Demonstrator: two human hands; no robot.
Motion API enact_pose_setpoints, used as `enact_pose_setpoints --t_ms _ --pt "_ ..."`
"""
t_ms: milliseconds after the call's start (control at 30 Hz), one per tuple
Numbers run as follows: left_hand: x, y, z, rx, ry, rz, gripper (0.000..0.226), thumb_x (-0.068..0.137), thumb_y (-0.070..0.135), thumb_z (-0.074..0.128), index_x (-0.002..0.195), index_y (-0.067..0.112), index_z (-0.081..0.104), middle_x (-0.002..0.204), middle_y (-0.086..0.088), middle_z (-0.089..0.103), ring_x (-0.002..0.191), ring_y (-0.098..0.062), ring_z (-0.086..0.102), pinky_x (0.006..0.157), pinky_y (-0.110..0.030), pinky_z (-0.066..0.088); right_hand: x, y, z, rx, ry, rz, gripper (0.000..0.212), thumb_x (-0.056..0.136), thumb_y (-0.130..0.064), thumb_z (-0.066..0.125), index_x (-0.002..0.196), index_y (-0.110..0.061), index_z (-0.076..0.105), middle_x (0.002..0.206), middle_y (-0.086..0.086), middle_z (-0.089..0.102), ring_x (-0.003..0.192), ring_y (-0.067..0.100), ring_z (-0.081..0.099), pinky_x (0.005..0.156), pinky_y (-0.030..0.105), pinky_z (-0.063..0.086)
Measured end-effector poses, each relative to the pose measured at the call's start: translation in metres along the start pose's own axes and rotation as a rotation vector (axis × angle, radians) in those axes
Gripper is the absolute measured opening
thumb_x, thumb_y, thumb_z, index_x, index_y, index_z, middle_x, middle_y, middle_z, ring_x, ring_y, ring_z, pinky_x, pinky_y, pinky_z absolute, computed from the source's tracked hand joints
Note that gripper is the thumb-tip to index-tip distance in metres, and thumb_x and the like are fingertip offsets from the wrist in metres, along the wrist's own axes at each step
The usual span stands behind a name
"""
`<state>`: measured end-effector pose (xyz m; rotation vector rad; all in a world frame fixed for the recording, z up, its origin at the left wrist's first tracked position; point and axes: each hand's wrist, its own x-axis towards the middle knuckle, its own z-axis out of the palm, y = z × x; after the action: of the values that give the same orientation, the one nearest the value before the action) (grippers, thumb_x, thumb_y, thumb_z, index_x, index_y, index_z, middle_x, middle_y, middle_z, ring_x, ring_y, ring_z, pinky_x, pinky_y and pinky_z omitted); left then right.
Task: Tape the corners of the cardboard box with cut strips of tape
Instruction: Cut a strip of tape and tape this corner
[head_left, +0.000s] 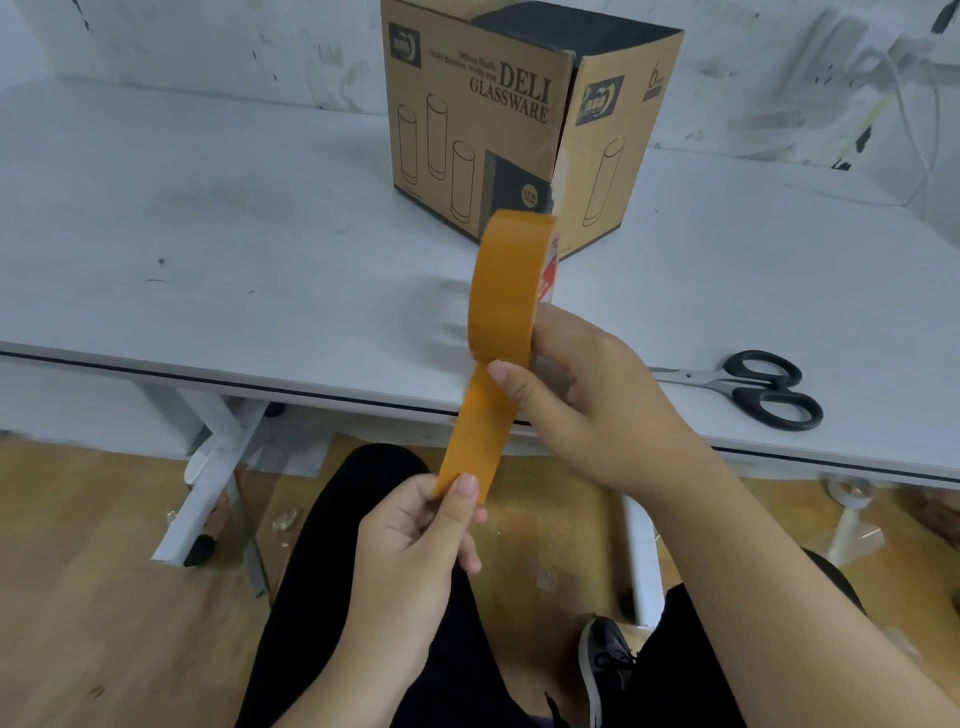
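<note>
Just off the table's near edge (311, 382), right hand (587, 400) grips tape roll (506, 291), left-hand fingers (462, 493) pinching its strip (475, 431).

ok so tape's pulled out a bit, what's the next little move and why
Probably reach for the scissors to cut the strip. The right hand holds the tape roll, and the left hand pinches the free end of a strip already drawn out. It is still joined to the roll, and the box waits on the table.
</note>
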<state>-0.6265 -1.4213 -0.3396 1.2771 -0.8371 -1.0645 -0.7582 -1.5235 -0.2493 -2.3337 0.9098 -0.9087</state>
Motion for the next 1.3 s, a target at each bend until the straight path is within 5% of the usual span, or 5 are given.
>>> enact_pose_setpoints --t_ms 467,600,733,967,1300 --pt "-0.005 -0.003 0.006 -0.024 0.042 0.170 0.032 0.078 0.053 0.061 0.070 0.022 0.067 0.046 -0.003 0.053 0.042 -0.006 0.047 0.050 -0.012 0.040 0.008 0.004 -0.008 0.027 -0.102 0.025 0.019 0.099 -0.025 0.050 0.108 -0.013 0.061 0.097 -0.023 0.055 0.095 -0.006 0.056 0.080 0.012 0.045" --pt "-0.008 -0.003 0.007 -0.015 0.043 0.209 0.034 0.079 0.055 0.062 0.070 0.022 0.066 0.047 -0.003 0.053 0.043 -0.007 0.049 0.050 -0.012 0.041 0.009 0.005 -0.009 0.036 -0.118 0.045 0.025 0.098 -0.026 0.051 0.118 -0.014 0.062 0.118 -0.013 0.059 0.122 0.012 0.053 0.094 0.023 0.046" --pt "-0.001 -0.010 0.008 -0.012 0.066 0.161 0.033 0.084 0.053 0.062 0.070 0.023 0.066 0.047 -0.003 0.052 0.043 -0.007 0.047 0.050 -0.015 0.040 0.010 0.005 -0.008 -0.020 -0.126 0.072 0.012 0.098 -0.024 0.053 0.105 -0.018 0.060 0.091 -0.024 0.054 0.085 -0.004 0.055 0.074 0.011 0.040" --pt "0.024 -0.018 0.014 0.038 0.015 0.088 0.032 0.081 0.054 0.060 0.071 0.024 0.065 0.052 -0.001 0.059 0.048 -0.007 0.052 0.061 -0.026 0.042 0.010 0.000 -0.008 -0.048 -0.165 0.184 0.020 0.098 -0.026 0.051 0.112 -0.015 0.061 0.094 0.003 0.067 0.086 0.018 0.063 0.079 0.041 0.052" --pt "0.050 -0.018 0.017 0.243 0.045 0.281 0.043 0.078 0.072 0.050 0.071 0.030 0.061 0.058 0.006 0.064 0.051 -0.005 0.059 0.052 -0.010 0.043 0.009 -0.005 -0.013 0.049 -0.153 0.246 0.015 0.096 -0.015 0.049 0.107 -0.017 0.059 0.095 0.004 0.067 0.089 0.020 0.063 0.082 0.042 0.053"
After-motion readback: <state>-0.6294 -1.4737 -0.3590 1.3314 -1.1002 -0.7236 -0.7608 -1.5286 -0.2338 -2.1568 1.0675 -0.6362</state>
